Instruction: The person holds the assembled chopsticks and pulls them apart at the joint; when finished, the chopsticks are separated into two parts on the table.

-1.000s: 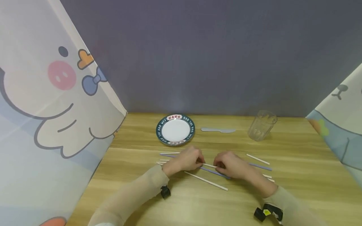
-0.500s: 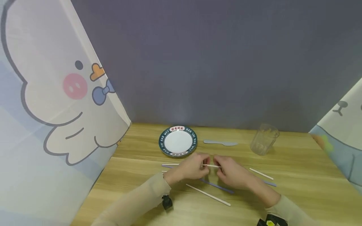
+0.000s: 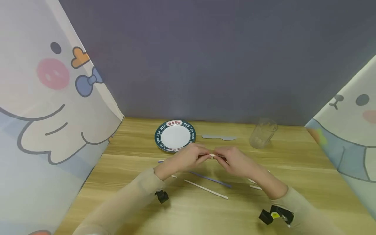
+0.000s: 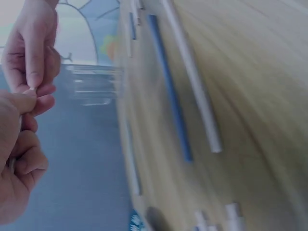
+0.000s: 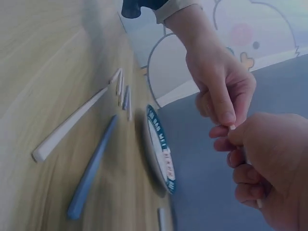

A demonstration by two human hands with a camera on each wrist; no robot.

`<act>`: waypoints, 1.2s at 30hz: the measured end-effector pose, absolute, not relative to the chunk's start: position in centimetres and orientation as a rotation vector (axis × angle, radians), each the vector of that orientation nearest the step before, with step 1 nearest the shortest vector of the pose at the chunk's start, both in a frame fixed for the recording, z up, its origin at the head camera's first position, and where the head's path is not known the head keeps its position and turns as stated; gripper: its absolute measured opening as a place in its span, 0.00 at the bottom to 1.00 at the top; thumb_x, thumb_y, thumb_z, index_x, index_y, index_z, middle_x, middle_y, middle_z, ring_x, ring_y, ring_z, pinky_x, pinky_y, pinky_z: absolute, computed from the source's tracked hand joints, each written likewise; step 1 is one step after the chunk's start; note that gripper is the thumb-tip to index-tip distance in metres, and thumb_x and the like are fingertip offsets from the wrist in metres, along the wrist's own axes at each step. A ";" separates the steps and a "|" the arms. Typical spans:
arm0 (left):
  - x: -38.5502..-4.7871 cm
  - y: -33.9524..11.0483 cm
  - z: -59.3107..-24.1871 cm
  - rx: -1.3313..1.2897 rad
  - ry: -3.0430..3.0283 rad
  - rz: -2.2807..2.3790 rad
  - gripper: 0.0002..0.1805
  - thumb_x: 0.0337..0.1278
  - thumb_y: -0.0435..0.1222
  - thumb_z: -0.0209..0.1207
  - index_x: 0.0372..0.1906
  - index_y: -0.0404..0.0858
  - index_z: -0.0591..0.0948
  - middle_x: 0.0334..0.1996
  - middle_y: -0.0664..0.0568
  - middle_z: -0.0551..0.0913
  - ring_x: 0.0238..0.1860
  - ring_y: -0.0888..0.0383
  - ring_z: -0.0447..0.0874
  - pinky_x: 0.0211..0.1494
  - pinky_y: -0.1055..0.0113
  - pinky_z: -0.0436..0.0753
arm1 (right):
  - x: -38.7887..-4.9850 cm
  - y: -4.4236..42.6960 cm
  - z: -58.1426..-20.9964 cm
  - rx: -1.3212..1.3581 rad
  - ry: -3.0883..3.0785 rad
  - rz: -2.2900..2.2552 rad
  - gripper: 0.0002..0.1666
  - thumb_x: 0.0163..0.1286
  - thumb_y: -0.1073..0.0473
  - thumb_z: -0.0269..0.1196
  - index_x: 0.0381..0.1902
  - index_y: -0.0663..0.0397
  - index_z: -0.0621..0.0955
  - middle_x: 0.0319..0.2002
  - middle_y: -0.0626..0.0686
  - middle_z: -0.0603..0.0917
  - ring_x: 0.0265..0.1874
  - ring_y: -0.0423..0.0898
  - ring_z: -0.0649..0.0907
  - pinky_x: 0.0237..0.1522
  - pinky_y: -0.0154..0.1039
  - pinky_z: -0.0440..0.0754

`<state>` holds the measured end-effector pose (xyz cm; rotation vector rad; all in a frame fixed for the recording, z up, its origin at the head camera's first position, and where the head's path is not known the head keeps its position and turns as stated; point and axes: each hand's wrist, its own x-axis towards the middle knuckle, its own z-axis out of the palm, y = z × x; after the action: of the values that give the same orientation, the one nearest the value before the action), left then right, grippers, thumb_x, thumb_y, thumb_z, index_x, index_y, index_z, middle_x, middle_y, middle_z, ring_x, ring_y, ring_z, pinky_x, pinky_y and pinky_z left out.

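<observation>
My left hand (image 3: 188, 157) and right hand (image 3: 235, 161) meet above the table, just in front of the plate, fingertips nearly touching. Between them they pinch a thin white stick (image 3: 212, 155), mostly covered by fingers. In the right wrist view a short bit of the white stick (image 5: 232, 127) shows between the thumbs, and what looks like its end pokes out below the right palm. Below the hands lie a blue-purple stick (image 3: 211, 179) and another white stick (image 3: 205, 189), roughly parallel. More white and blue-purple sticks lie on either side, partly hidden by the forearms.
Behind the hands stands a white plate (image 3: 175, 137) with a dark green lettered rim. A pale knife (image 3: 218, 137) lies to its right, then a clear tumbler (image 3: 262, 133). A grey wall (image 3: 205, 58) closes off the back; printed cloth panels flank the wooden table (image 3: 188, 215).
Both hands have risen from the table with the white stick and drawn together, leaving less of it visible. The other sticks stay on the table; the head view has shifted.
</observation>
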<state>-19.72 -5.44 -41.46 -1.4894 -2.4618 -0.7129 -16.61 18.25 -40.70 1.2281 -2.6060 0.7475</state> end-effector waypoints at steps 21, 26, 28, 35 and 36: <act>-18.7 -5.4 -40.5 -1.516 -2.296 -0.728 0.07 0.73 0.33 0.65 0.42 0.36 0.92 0.23 0.55 0.78 0.23 0.68 0.68 0.29 0.82 0.67 | -15.9 19.1 -40.0 1.230 -2.440 0.696 0.06 0.73 0.64 0.69 0.44 0.49 0.90 0.34 0.41 0.88 0.24 0.28 0.72 0.28 0.26 0.75; -18.4 -5.8 -40.6 -1.511 -2.282 -0.730 0.06 0.71 0.32 0.66 0.42 0.36 0.92 0.23 0.55 0.79 0.23 0.68 0.69 0.28 0.84 0.66 | -16.1 18.9 -40.3 1.263 -2.418 0.678 0.07 0.73 0.64 0.69 0.45 0.48 0.90 0.37 0.41 0.90 0.26 0.28 0.75 0.31 0.26 0.78; -18.4 -5.9 -40.6 -1.513 -2.284 -0.738 0.07 0.71 0.32 0.65 0.44 0.35 0.92 0.24 0.54 0.80 0.23 0.68 0.69 0.28 0.84 0.66 | -16.2 18.9 -40.4 1.277 -2.399 0.685 0.07 0.73 0.65 0.69 0.45 0.48 0.90 0.37 0.41 0.90 0.27 0.28 0.76 0.31 0.26 0.79; -18.2 -5.6 -40.5 -1.474 -2.268 -0.734 0.08 0.71 0.31 0.65 0.46 0.33 0.92 0.23 0.54 0.80 0.22 0.68 0.68 0.27 0.85 0.65 | -16.3 19.3 -40.6 1.263 -2.366 0.698 0.09 0.72 0.66 0.69 0.45 0.49 0.90 0.36 0.42 0.89 0.28 0.29 0.76 0.32 0.27 0.79; -18.2 -5.5 -40.5 -1.469 -2.264 -0.733 0.08 0.71 0.31 0.65 0.45 0.33 0.92 0.23 0.54 0.80 0.22 0.68 0.68 0.27 0.85 0.65 | -16.4 19.3 -40.6 1.260 -2.365 0.704 0.09 0.71 0.67 0.69 0.46 0.49 0.90 0.36 0.42 0.89 0.27 0.29 0.76 0.31 0.26 0.78</act>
<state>-18.16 -5.48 -40.48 -1.4688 -2.2635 -0.7327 -16.38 19.34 -40.63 1.2600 -2.3649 0.7042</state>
